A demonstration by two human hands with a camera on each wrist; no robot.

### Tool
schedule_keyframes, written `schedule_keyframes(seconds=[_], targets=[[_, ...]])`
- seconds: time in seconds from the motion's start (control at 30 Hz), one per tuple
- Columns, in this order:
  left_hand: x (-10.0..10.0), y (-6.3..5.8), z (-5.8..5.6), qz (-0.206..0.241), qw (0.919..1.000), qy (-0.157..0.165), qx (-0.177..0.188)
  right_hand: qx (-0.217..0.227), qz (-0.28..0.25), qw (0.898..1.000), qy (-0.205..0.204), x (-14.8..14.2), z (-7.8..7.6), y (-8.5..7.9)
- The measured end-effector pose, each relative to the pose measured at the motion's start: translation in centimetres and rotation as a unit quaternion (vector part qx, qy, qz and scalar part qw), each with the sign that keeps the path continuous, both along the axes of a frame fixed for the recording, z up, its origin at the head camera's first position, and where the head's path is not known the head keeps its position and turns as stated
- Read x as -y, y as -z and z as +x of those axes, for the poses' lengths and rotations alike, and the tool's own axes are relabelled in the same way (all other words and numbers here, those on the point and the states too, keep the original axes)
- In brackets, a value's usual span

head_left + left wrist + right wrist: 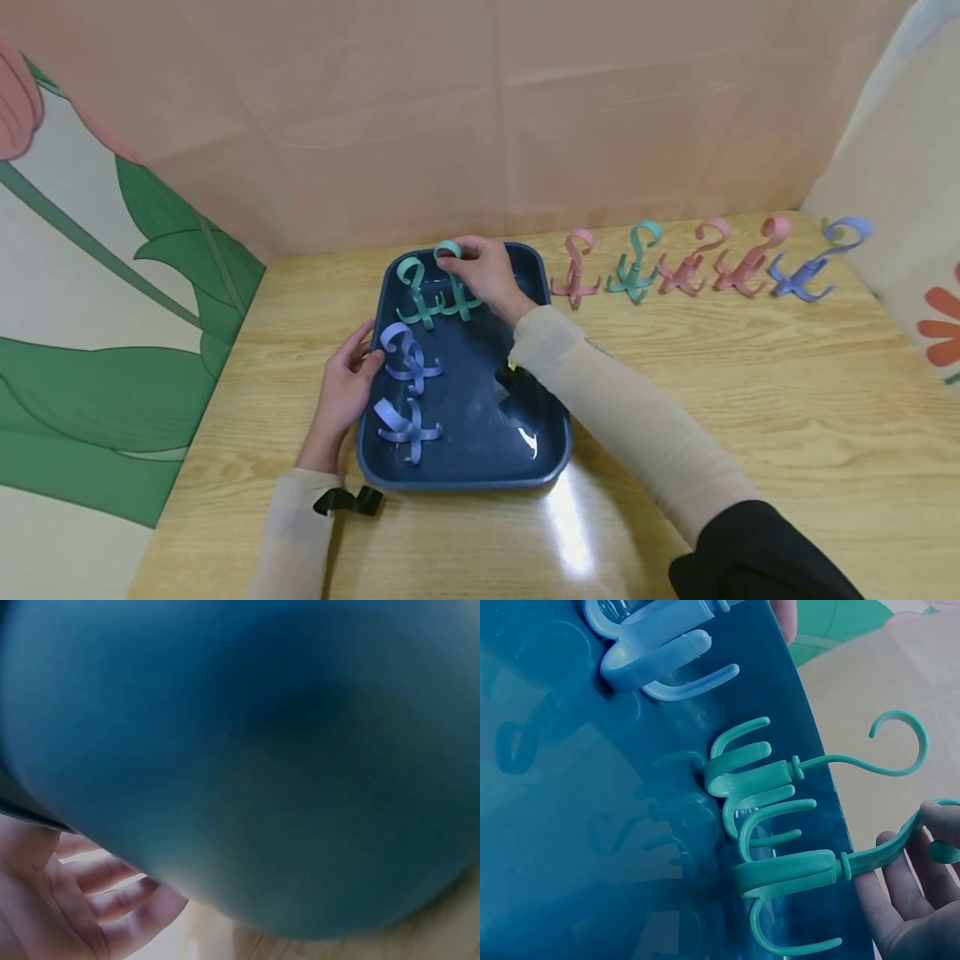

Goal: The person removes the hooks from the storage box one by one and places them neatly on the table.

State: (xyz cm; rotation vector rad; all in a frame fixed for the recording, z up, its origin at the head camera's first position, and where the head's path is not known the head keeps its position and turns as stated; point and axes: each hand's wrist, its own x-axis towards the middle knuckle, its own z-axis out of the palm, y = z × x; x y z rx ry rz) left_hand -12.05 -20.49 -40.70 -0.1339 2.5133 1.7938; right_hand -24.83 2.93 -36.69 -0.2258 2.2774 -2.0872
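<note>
Pinching the curved top of a teal hook (459,302) between thumb and fingers, your right hand (483,268) reached across the far end of a dark blue tray (480,400). That hook's prongs hung within the tray's outline, just beside those of a second teal hook (422,310) to its left; whether the held one rested on the tray's floor could not be told.

Your left hand (347,387) gripped the tray's left rim, thumb at the edge and fingers along the outside. Inside, near that same side, lay an upper blue hook (415,360) and, closer to you, a lower blue hook (408,432), the two apart from each other.

To the right of the tray, a row stood along the back of the wooden surface (750,400): a first pink hook (576,279) just beside the tray, a third teal hook (633,275), two more pink hooks (742,271), and an end blue hook (804,277), its curved top tilted rightward.
</note>
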Motion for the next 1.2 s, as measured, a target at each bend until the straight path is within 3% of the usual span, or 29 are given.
schedule_keyframes(seconds=[1.2], targets=[[-0.1,-0.1,0.3,-0.022,0.9996,0.003,-0.016,-0.065,0.002,0.998,-0.024,-1.5,2.6,-4.0]])
